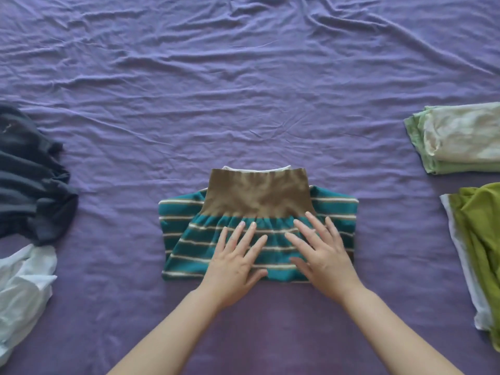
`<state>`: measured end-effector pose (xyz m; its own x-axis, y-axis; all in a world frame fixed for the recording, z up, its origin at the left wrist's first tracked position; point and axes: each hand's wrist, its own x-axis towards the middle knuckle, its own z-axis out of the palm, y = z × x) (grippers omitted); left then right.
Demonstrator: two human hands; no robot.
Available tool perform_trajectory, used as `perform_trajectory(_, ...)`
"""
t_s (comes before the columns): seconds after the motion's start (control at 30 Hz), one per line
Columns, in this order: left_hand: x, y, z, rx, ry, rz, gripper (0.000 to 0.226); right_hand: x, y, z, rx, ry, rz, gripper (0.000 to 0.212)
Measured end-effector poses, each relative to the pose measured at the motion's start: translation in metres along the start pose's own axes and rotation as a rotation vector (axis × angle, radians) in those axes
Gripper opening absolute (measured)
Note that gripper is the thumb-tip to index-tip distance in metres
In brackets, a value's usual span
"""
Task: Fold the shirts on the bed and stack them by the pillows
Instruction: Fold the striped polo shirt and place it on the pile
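Both the left hand [234,262] and right hand [323,257] press flat, fingers spread, on the folded teal striped shirt [189,234] (soft knit, brown waistband [258,196] uppermost), a squarish bundle lying mid-bed on the wrinkled purple sheet [243,90].

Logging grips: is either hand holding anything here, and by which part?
Nothing held. Left hand and right hand press flat on the folded striped shirt.
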<state>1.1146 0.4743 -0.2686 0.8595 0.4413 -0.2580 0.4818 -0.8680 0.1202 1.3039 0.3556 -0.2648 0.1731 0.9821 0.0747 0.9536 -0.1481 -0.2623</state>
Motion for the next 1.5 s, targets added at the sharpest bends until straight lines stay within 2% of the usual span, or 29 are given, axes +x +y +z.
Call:
perform_trajectory(0.13, -0.037, -0.022, 0.000, -0.101, 0.085, -0.134, 0.069, -0.004, -0.059, 0.021, 0.232, -0.078, -0.018, 0.039)
perform_trajectory(0.27, -0.053, -0.051, 0.010, -0.180, 0.161, -0.143, 0.047, 0.004, -0.091, 0.037, 0.231, -0.198, 0.005, 0.044)
perform_trajectory(0.33, -0.053, -0.061, 0.013, -0.192, 0.181, -0.099, 0.037, 0.004, -0.091, 0.039, 0.189, -0.199, 0.000, 0.039)
perform_trajectory(0.4, -0.054, -0.071, 0.015, -0.190, 0.208, -0.021, 0.029, 0.004, -0.084, 0.039, 0.222, -0.121, -0.017, 0.026)
perform_trajectory(0.47, -0.058, -0.081, 0.011, -0.207, 0.195, 0.009, 0.029, 0.004, -0.077, 0.034, 0.290, -0.081, -0.020, 0.019)
perform_trajectory(0.57, -0.067, -0.091, -0.002, -0.250, 0.170, -0.049, 0.035, 0.003, -0.071, 0.025, 0.343, -0.156, 0.014, 0.016)
perform_trajectory(0.63, -0.070, -0.089, -0.007, -0.263, 0.164, -0.032, 0.030, -0.001, -0.069, 0.025, 0.359, -0.232, 0.062, 0.017)
perform_trajectory(0.7, -0.068, -0.078, -0.009, -0.251, 0.106, 0.000, 0.027, -0.006, -0.068, 0.026, 0.369, -0.239, 0.145, 0.033)
perform_trajectory(0.8, -0.053, -0.051, -0.007, -0.205, 0.047, -0.016, 0.042, -0.009, -0.064, 0.025, 0.222, -0.133, 0.288, 0.046)
perform_trajectory(0.9, -0.026, -0.022, 0.000, -0.071, -0.055, -0.048, 0.052, -0.014, -0.048, 0.025, 0.036, -0.257, 0.404, 0.060)
perform_trajectory(0.97, -0.013, -0.015, 0.015, -0.009, -0.098, -0.101, 0.060, -0.022, -0.034, 0.027, -0.070, -0.342, 0.364, 0.071)
perform_trajectory(1.03, -0.011, -0.018, 0.036, 0.004, -0.151, -0.128, 0.064, -0.028, -0.021, 0.026, -0.126, -0.394, 0.341, 0.073)
perform_trajectory(1.1, -0.012, -0.021, 0.044, 0.026, -0.134, -0.132, 0.065, -0.032, -0.012, 0.023, -0.169, -0.407, 0.311, 0.071)
perform_trajectory(1.17, -0.010, -0.015, 0.036, 0.036, -0.102, -0.163, 0.068, -0.031, -0.007, 0.017, -0.200, -0.349, 0.258, 0.059)
perform_trajectory(1.23, -0.004, 0.001, 0.020, -0.023, -0.013, -0.171, 0.071, -0.026, -0.003, 0.009, -0.183, -0.228, 0.211, 0.051)
perform_trajectory(1.37, 0.021, 0.055, -0.002, -0.231, 0.205, 0.009, 0.056, -0.002, 0.024, -0.016, -0.063, -0.041, 0.134, 0.054)
perform_trajectory(1.43, 0.036, 0.086, -0.008, -0.387, 0.201, 0.077, 0.045, 0.017, 0.045, -0.025, 0.022, -0.050, 0.154, 0.051)
perform_trajectory(1.5, 0.049, 0.112, -0.007, -0.508, 0.147, 0.113, 0.039, 0.034, 0.068, -0.029, 0.132, -0.151, 0.223, 0.053)
